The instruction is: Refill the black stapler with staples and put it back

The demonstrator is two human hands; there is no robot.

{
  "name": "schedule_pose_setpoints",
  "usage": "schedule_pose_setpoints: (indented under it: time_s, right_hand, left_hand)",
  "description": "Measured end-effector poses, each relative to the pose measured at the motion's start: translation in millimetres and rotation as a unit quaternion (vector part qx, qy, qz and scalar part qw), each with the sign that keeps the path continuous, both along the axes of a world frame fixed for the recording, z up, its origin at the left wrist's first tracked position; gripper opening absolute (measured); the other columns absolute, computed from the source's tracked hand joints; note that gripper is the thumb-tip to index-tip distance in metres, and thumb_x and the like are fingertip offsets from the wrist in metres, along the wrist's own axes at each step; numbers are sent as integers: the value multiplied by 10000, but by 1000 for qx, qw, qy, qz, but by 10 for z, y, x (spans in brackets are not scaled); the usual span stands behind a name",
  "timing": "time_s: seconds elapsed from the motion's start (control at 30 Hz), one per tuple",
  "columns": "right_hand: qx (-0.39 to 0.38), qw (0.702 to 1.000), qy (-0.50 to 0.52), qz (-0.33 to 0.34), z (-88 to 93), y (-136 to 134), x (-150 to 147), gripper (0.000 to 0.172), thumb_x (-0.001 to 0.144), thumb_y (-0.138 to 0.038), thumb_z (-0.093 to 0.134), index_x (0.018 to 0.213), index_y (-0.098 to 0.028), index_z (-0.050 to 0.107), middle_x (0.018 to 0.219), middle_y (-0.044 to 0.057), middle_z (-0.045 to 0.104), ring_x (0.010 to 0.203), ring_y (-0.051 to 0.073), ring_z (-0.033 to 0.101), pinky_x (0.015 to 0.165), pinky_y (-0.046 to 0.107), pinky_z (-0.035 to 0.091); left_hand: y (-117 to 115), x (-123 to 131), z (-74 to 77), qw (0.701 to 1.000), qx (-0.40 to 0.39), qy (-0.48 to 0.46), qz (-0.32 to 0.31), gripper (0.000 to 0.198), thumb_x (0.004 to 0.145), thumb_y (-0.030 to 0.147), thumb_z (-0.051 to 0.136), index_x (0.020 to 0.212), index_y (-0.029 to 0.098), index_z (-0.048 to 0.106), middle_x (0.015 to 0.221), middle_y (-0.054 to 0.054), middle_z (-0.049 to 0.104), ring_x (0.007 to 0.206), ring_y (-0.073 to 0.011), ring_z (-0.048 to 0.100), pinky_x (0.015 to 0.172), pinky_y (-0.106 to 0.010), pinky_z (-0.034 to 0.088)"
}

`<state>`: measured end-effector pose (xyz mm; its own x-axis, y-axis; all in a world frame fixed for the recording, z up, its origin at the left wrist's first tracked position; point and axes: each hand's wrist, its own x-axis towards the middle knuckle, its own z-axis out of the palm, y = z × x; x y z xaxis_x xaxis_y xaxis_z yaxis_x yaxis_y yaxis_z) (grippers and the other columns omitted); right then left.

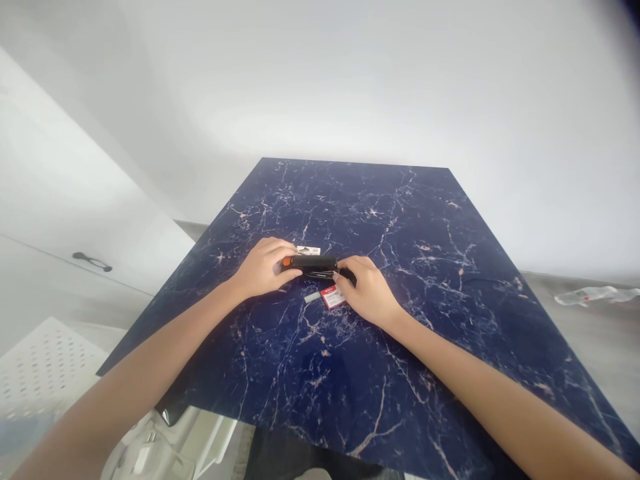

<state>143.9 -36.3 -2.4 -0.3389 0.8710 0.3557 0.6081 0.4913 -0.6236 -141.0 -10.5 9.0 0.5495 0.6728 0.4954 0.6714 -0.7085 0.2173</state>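
A black stapler with an orange end lies across the middle of the dark blue marble table. My left hand is curled round its orange left end. My right hand grips its right end, fingers closed on it. Just in front of the stapler lie a small red staple box and a small grey strip, both close to my right hand. A white label or small card lies behind the stapler.
A white cabinet door with a dark handle stands at the left. A white perforated surface sits at the lower left, below the table's edge. A clear plastic item lies on the floor at the right.
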Motion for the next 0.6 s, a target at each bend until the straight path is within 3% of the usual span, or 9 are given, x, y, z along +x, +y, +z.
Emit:
schedule_pose_setpoints:
  time_s: [0.23, 0.6]
  right_hand:
    - [-31, 998, 7, -52, -25, 6, 18, 189, 979, -186, 547, 1062, -199, 716, 1115, 95, 765, 1134, 301, 613, 996, 462, 504]
    - [-73, 989, 50, -116, -30, 12, 57, 246, 907, -182, 542, 1067, -231, 722, 1002, 68, 759, 1072, 293, 624, 909, 425, 508]
  left_hand:
    - [50, -68, 10, 1000, 14, -4, 14, 318, 955, 480, 700, 1097, 196, 699, 1164, -102, 761, 1084, -284, 703, 992, -475, 508]
    - [64, -100, 41, 1000, 2, 2, 17, 306, 958, 476, 705, 1096, 204, 704, 1194, -99, 759, 1114, -292, 701, 1028, -496, 492]
